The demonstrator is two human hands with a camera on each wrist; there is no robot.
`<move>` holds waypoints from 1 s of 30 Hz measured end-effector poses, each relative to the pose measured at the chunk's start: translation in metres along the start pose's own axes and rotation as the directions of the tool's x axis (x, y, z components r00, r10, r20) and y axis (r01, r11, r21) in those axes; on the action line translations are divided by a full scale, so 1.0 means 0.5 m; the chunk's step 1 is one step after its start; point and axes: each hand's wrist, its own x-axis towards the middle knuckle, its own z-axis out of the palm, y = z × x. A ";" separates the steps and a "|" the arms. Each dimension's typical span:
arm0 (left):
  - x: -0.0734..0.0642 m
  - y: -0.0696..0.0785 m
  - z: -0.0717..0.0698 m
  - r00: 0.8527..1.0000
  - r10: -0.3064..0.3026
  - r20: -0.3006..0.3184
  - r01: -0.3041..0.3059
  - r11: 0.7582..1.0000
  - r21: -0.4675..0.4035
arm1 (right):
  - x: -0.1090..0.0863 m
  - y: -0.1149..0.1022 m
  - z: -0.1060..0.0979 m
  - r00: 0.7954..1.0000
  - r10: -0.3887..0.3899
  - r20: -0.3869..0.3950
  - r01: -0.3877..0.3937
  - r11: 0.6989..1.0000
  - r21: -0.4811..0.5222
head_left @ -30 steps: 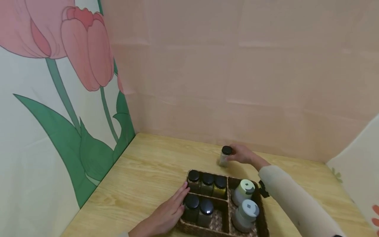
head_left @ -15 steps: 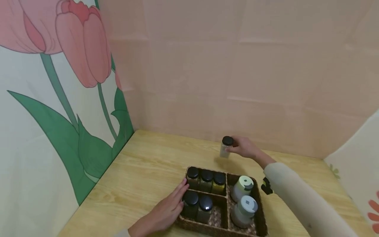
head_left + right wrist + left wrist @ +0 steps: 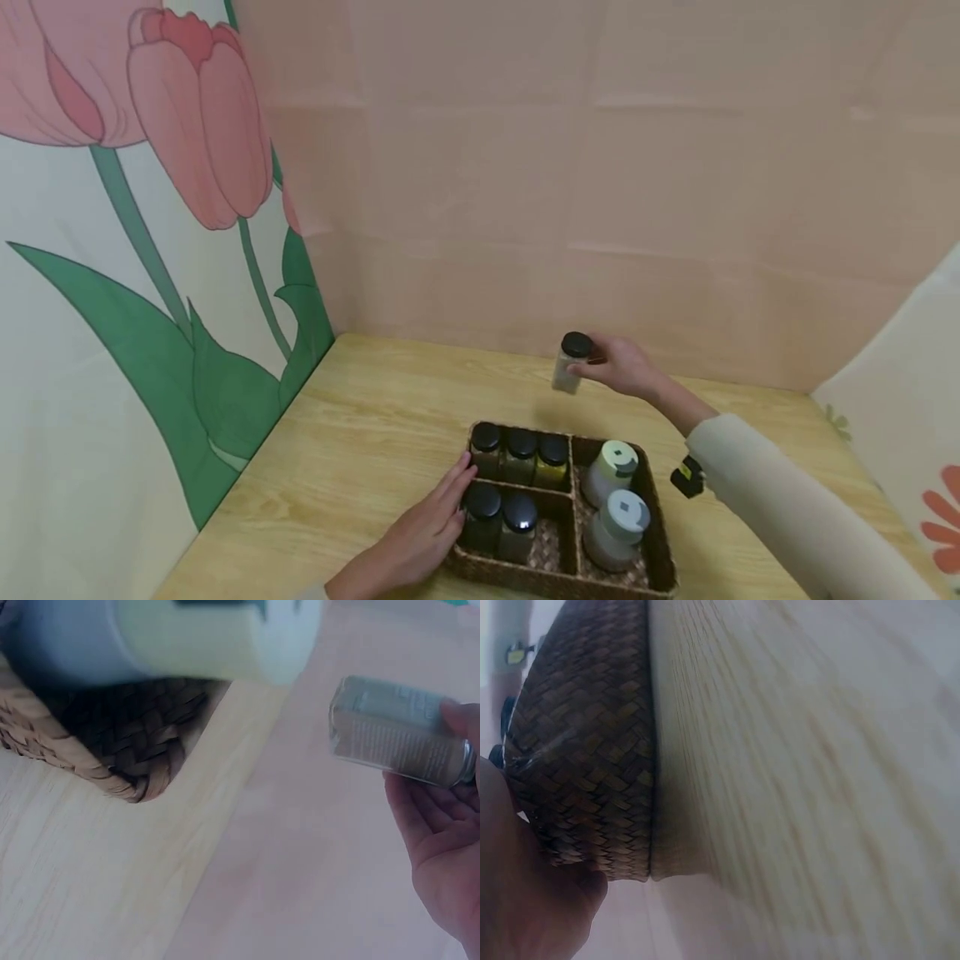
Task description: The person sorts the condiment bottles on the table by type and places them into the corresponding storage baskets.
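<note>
My right hand (image 3: 626, 365) grips a small clear spice jar (image 3: 567, 372) with a black lid, raised above the table behind the basket. In the right wrist view, printed text shows on the side of this square jar (image 3: 401, 733). My left hand (image 3: 420, 529) rests along the left wall of a brown woven basket (image 3: 517, 575), fingers fairly straight. Left wrist view: the hand (image 3: 536, 889) touches the woven wall (image 3: 592, 750). Several black-lidded jars (image 3: 521, 458) fill the basket's back left compartment, and two more (image 3: 501, 525) stand in the front left one.
Two larger jars with pale lids, one greenish (image 3: 618, 460) and one bluish white (image 3: 627, 515), stand in the basket's right compartment. A pink cloth wall (image 3: 465, 183) closes off the back of the wooden table (image 3: 360, 433). Tulip-printed cloth (image 3: 75, 350) hangs at the left.
My right hand has lifted the spice jar up off the table at the back. My left hand stays at the basket, which has not moved noticeably.
</note>
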 end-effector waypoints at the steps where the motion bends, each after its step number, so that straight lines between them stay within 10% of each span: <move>1: -0.001 -0.001 0.000 1.000 -0.001 -0.001 0.001 1.000 -0.001 | -0.003 -0.008 -0.002 1.000 0.000 -0.001 0.000 1.000 0.001; 30: -0.012 -0.017 -0.006 1.000 -0.027 0.003 0.027 1.000 0.000 | -0.157 -0.200 -0.013 0.993 -0.030 -0.111 0.033 0.999 0.025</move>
